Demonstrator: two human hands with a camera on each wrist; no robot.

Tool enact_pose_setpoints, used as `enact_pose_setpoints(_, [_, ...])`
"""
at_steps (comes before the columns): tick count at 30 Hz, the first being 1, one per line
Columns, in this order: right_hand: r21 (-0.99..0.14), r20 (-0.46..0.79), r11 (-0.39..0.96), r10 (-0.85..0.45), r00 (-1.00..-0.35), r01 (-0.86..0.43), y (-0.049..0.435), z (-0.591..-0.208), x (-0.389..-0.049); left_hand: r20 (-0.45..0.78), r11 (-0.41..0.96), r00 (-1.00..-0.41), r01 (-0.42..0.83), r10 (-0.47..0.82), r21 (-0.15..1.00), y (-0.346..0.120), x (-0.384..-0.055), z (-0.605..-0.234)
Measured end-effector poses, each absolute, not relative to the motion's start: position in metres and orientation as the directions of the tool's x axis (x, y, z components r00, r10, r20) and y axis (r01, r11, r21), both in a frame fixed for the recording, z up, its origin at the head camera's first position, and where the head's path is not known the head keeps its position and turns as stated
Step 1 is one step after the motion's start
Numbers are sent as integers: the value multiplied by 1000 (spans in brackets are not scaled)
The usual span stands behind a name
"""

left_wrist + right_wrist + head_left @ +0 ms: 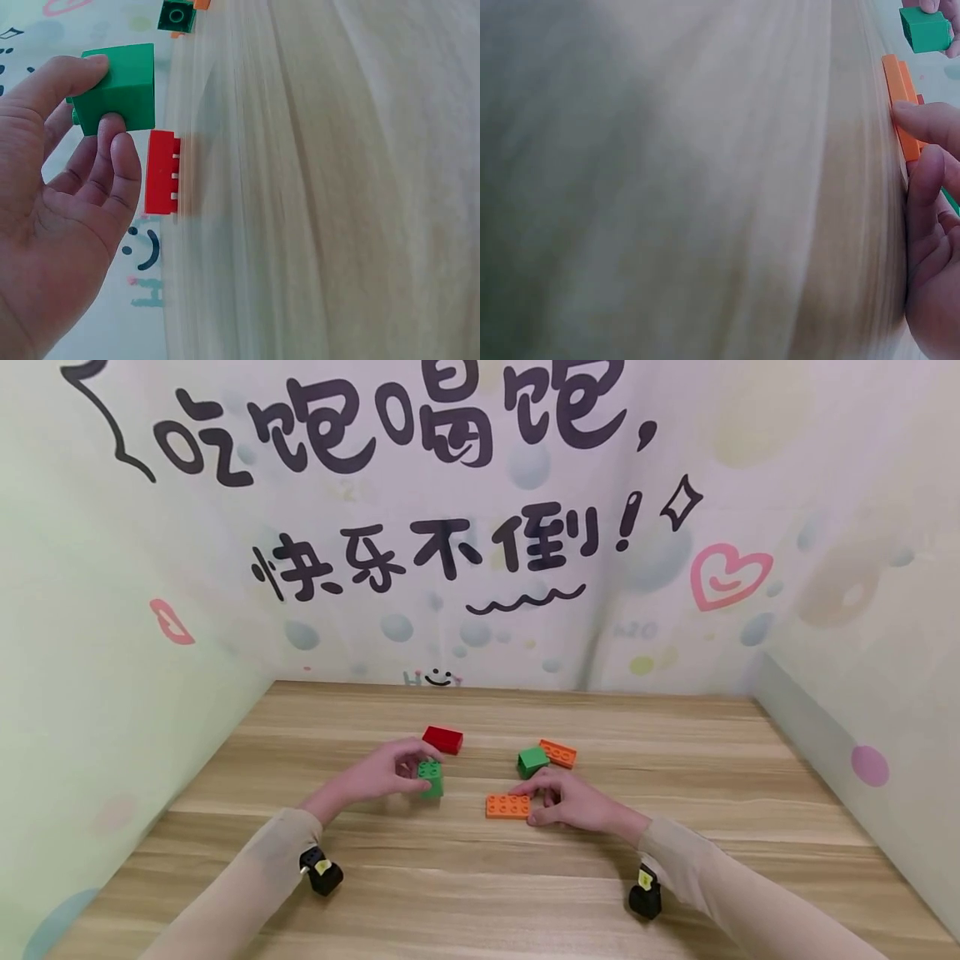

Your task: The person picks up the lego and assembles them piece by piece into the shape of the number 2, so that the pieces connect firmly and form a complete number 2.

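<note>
My left hand (pixel 390 768) pinches a green toy brick (pixel 431 779) between thumb and fingers, its studs facing up in the head view. The left wrist view shows the smooth sides of this green brick (pixel 127 86), held off the table. With thumb and index finger, my right hand (pixel 577 799) grips the right end of a flat orange brick (pixel 507 807), which lies studs up on the table. In the right wrist view the thumb presses on the near long side of the orange brick (pixel 896 90); the other fingers curl behind.
A red brick (pixel 443 740) lies on its side behind my left hand. Beyond my right hand are a second green brick (pixel 533 762), tipped over, and another orange brick (pixel 558 753) beside it. The wooden table (pixel 465 893) meets a printed cloth backdrop (pixel 360 647) at its far edge.
</note>
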State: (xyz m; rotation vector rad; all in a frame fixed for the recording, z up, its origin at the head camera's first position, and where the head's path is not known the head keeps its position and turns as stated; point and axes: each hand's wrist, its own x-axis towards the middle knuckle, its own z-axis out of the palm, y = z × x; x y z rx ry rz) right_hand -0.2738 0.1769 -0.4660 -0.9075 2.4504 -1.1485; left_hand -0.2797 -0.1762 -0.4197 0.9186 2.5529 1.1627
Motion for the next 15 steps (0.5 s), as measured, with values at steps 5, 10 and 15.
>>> enact_pose_setpoints(5, [-762,28,476,-654,-756,-440,178,-467,-273,86,508,-793,465,604,725,-170,-279,-419])
enact_pose_setpoints(10, [-774,22,466,-656,-755,-428,177,-466,-272,91,510,-796,465,598,724,-167,-279,-418])
enact_pose_setpoints(15, [-784,24,457,-654,-756,-420,176,-465,-271,102,497,-790,474,605,727,-163,-278,-418])
